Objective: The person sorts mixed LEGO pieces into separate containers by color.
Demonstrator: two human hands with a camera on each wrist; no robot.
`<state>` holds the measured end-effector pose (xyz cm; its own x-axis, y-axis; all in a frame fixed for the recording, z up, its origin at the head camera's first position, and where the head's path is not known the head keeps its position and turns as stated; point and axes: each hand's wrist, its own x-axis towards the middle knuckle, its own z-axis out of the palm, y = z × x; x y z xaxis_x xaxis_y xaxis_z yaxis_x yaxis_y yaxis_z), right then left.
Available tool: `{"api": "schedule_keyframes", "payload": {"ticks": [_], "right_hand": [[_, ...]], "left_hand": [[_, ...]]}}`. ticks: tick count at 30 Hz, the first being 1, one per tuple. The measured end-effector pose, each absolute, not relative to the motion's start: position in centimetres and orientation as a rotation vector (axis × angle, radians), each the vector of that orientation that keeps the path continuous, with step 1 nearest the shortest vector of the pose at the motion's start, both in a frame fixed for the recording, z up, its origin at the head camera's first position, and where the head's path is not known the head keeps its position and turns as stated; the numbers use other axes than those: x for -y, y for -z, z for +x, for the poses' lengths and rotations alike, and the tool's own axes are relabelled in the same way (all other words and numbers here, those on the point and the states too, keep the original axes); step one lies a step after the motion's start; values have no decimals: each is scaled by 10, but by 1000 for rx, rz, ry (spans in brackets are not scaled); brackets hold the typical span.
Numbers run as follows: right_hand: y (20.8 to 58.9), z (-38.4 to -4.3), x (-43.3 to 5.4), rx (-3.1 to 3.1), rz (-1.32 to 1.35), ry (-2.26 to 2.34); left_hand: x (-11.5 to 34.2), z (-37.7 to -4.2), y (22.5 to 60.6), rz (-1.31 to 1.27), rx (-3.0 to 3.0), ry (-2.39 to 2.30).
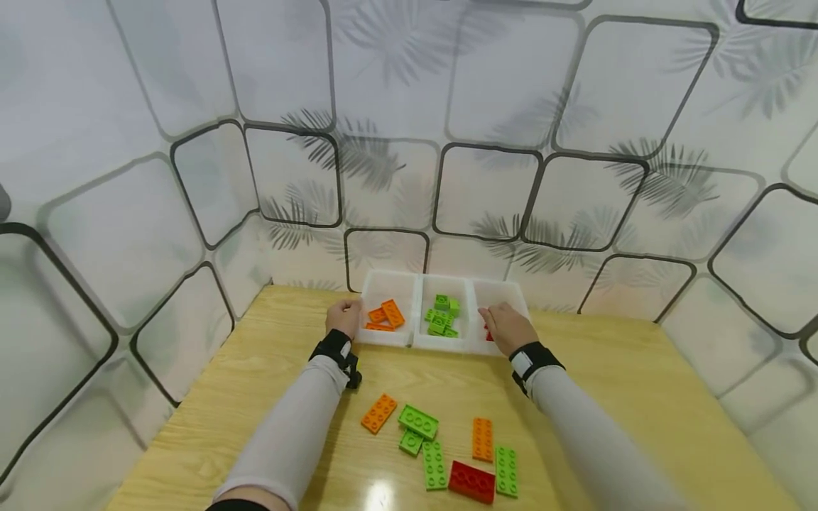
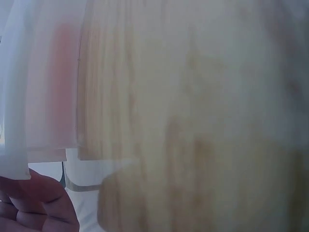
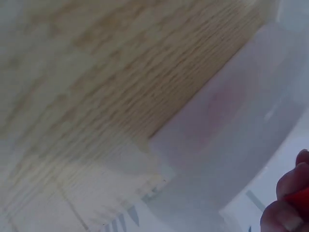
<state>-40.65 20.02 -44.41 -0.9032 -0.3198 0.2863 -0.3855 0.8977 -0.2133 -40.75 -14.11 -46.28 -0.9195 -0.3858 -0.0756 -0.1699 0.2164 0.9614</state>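
Note:
Three white plastic bins stand side by side at the back of the table. My left hand (image 1: 344, 316) is at the outer side of the left bin (image 1: 390, 275), its curled fingers (image 2: 48, 203) gripping the rim in the left wrist view. That bin holds several orange bricks (image 1: 393, 313). Over the right bin (image 1: 498, 289), my right hand (image 1: 510, 328) pinches a red brick (image 3: 300, 199), mostly cut off at the right wrist view's edge. More red shows under the hand in the head view. Several green bricks (image 1: 441, 319) lie in the middle bin (image 1: 441, 282).
Loose bricks lie on the wooden table (image 1: 307, 454) in front of the bins: orange bricks (image 1: 379, 413), several green bricks (image 1: 418, 421) and a red brick (image 1: 471, 482). A patterned white curtain (image 1: 396, 184) surrounds the table's back and sides.

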Motion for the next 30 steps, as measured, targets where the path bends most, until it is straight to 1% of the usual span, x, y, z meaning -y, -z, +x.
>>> {"api": "schedule_keyframes", "payload": {"ticks": [12,18,24,30], "right_hand": [[468,-425,-189,2976,422,-593],[453,-428,-187,2997,409,-781],[450,-423,-197,3019,386,-757],[447,-416,-199,2954,488,-719]], "left_hand": [[135,-404,466,506,2282,1827],[141,-406,463,510,2307,1801],[140,-405,462,524,2326,1793],[140,-407,459,521,2319,1803]]}}
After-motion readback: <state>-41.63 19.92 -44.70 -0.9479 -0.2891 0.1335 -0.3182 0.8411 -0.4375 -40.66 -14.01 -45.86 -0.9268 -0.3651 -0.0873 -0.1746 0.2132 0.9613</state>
